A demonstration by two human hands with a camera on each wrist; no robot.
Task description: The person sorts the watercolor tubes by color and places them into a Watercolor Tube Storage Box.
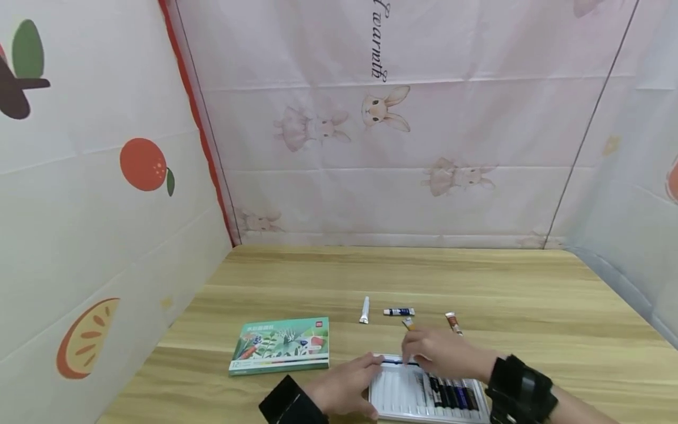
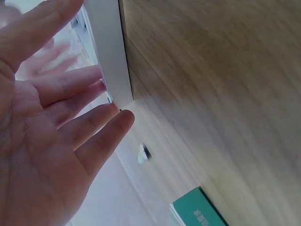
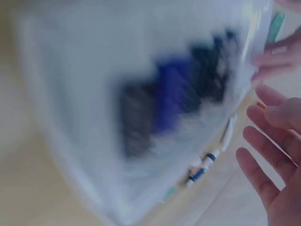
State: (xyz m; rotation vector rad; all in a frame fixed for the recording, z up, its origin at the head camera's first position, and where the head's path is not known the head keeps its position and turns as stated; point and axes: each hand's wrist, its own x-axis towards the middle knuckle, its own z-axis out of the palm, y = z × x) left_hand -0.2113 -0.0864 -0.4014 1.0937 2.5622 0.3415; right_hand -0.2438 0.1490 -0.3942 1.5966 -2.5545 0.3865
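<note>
Left hand (image 1: 344,386) fingers straight against the paint tray (image 1: 402,397) edge; right hand (image 1: 442,353) fingers spread, empty. Tray prob. light, thin, flexy; hold by rims.

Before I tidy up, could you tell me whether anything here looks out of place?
Yes: four paint tubes lie loose on the table beyond the tray: a white one, a blue one, a yellow-tipped one and a reddish-brown one, while the tray's left slots look unfilled.

The left hand (image 1: 346,386) lies low, palm down, its fingers (image 2: 89,127) straight and spread. The right hand (image 1: 442,352) reaches forward just beyond it, fingers (image 3: 263,165) loosely extended and apart, holding nothing; each wrist wears a black strap.
</note>
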